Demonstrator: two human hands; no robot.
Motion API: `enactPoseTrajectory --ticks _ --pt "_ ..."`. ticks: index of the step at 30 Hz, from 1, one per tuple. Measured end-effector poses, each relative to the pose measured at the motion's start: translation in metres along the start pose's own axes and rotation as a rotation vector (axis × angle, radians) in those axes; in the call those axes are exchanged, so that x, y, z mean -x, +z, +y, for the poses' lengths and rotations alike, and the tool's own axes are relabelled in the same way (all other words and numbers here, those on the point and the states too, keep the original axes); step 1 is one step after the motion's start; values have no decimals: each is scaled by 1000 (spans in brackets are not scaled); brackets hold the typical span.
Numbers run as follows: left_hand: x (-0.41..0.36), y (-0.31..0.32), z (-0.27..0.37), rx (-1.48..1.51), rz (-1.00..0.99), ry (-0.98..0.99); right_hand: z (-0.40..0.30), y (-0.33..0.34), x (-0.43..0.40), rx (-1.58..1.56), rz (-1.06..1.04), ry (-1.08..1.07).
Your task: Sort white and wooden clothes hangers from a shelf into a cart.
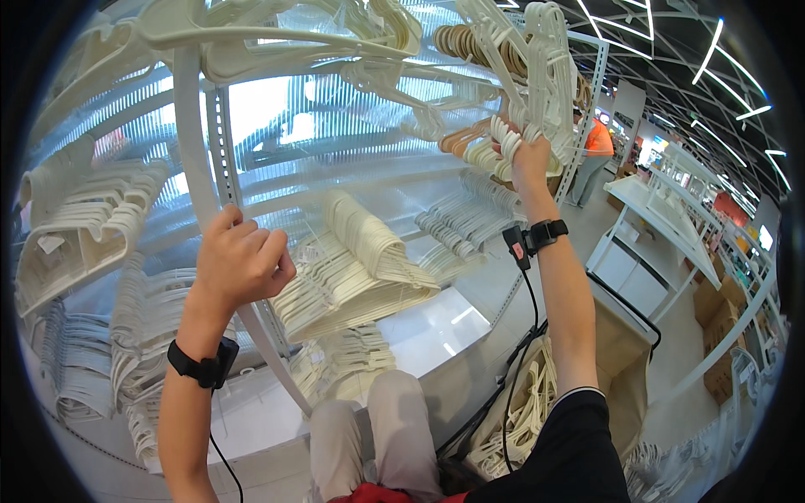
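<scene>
My left hand point(244, 259) is curled around a slanted white post point(192, 126), which passes out of sight behind the fingers. My right hand point(528, 154) reaches up to the far right of the rack, its fingers closed on a bunch of cream plastic hangers point(506, 139). White hangers point(547, 82) hang just above that hand. Wooden hangers point(464, 139) are to its left. Below, between my hands, a thick stack of cream hangers point(361, 251) hangs from the rack. Each wrist wears a black strap with a small device.
Grey hangers point(468, 214) hang at mid-height. More white hangers point(94, 220) fill the left side. A brown open container point(619, 371) with loose cream hangers point(522, 409) stands by my right side. Black cables point(531, 333) trail nearby. A person in an orange vest point(597, 139) stands beyond the rack.
</scene>
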State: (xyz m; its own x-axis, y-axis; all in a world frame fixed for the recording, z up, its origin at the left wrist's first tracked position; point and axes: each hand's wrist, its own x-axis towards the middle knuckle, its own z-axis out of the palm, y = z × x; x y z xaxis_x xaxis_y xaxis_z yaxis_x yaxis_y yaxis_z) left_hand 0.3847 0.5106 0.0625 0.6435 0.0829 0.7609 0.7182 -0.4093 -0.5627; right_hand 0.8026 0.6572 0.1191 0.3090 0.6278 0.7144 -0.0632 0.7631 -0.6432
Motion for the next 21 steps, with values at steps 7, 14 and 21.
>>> enactPoseTrajectory --ticks 7,14,21 --pt "-6 -7 4 41 0 18 -24 -39 121 -7 -191 238" --pt "-24 11 139 1253 -16 -690 -25 -37 240 -30 -363 585" --pt "-23 10 231 1556 545 -1040 -23 -10 338 117 -499 516"
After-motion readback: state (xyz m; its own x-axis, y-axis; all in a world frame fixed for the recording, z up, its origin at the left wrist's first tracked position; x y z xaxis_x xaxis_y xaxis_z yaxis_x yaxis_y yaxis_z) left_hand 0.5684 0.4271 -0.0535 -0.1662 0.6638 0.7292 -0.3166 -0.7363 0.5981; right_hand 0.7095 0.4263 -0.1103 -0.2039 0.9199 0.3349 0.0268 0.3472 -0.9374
